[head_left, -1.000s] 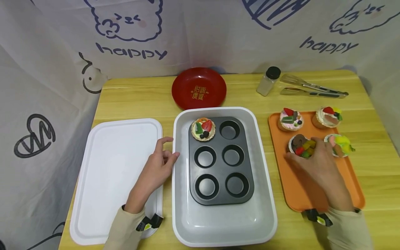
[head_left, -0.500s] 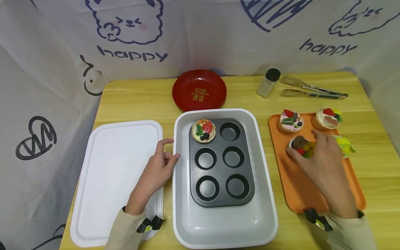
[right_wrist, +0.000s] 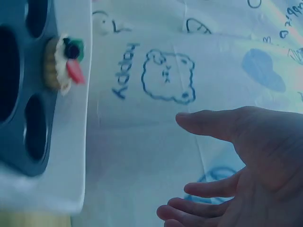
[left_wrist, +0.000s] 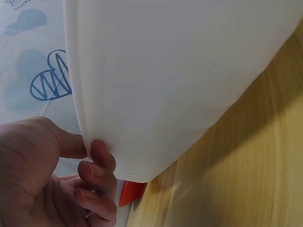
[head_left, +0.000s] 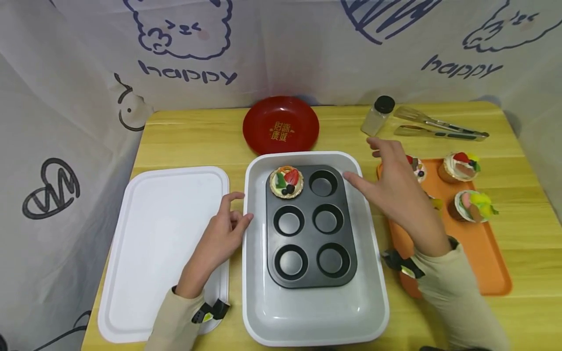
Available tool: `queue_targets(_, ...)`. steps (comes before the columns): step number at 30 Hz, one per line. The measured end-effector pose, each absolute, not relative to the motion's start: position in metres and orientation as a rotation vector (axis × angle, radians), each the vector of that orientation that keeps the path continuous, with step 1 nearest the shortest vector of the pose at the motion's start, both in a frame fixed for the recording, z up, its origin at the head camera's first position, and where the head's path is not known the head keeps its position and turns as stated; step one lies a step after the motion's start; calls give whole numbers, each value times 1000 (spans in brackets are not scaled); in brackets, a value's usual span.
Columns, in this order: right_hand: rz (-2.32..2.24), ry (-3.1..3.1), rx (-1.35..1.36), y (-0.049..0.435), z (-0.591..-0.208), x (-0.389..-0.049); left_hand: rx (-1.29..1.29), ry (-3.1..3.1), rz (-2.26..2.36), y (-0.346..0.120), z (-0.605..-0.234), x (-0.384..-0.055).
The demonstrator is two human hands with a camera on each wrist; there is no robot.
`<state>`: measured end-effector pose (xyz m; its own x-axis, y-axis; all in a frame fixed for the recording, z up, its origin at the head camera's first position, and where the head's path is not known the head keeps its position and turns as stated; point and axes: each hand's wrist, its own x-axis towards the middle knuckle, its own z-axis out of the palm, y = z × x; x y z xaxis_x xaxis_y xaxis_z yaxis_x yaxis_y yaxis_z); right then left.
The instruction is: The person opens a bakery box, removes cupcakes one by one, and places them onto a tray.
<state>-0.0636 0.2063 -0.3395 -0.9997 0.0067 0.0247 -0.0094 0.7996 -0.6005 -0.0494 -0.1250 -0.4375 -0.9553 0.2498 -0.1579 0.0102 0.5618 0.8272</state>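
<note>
My left hand (head_left: 219,239) pinches the left rim of a white basin (head_left: 316,317), thumb over the edge and a finger against the outer wall, as the left wrist view (left_wrist: 94,165) shows. Inside the basin lies a dark muffin tin (head_left: 307,200); a fruit-topped cupcake (head_left: 286,182) sits in its back-left cup. Above the basin's right rim, my right hand (head_left: 399,190) is spread with nothing between thumb and fingers. It partly hides the orange tray (head_left: 478,253), a pink-creamed cupcake (head_left: 419,170) and a chocolate-topped cupcake (head_left: 436,203).
Two more cupcakes, one with red fruit (head_left: 458,166) and one with yellow topping (head_left: 474,206), stand on the orange tray. A white lid-like tray (head_left: 162,253) lies left. Behind are a red plate (head_left: 281,124), a black-capped jar (head_left: 377,116) and metal tongs (head_left: 439,126).
My right hand has left the chocolate-topped cupcake and moved left and back to the basin's right rim. The cupcake stays on the orange tray. My left hand stays put.
</note>
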Motion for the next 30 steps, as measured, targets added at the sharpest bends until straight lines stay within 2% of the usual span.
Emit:
queue_targets(12,1053,-3114,232,148,-356,-109,208,2532,1334,-127,-437,-49)
queue_targets(21,966,-3181,386,124,-383,-122,208,2531,1328,-126,-437,-50)
queue_targets(30,779,-3297,429,108,-411,-127,217,2529,1327,-127,-438,-50)
